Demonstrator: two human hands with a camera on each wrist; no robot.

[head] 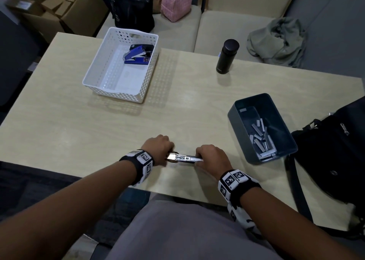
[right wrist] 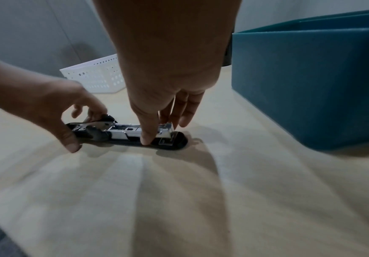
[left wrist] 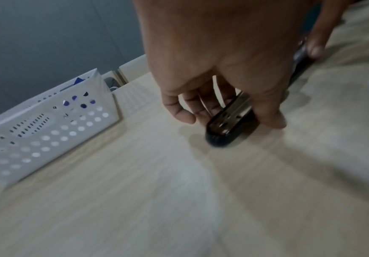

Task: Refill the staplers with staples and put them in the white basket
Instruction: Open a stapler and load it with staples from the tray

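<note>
- Two hands are on one black stapler [head: 183, 158], which lies flat and opened out on the table [head: 98, 125] at its near edge, just in front of the person.
- Its long axis runs left to right across the person, so each hand has one end: the left hand [head: 158, 147] at the left end, the right hand [head: 212, 157] at the right.
- From the left wrist view, the left fingers [left wrist: 180, 111] curl down the far side and the thumb down the near side, pinching that end between them.
- From the right wrist view, the right thumb [right wrist: 147, 137] presses against the near side by the metal staple channel [right wrist: 133, 131], with the fingers close together behind it.
- I cannot tell whether a strip already sits in the channel.
- Loose staples [head: 261, 141] lie in the teal bin [head: 237, 121] just to the right, nearer the right hand.
- Far off to the left stands the white basket [head: 94, 70], with a blue stapler [head: 136, 55] in it, so I'd judge the left hand better placed for the drop.
</note>
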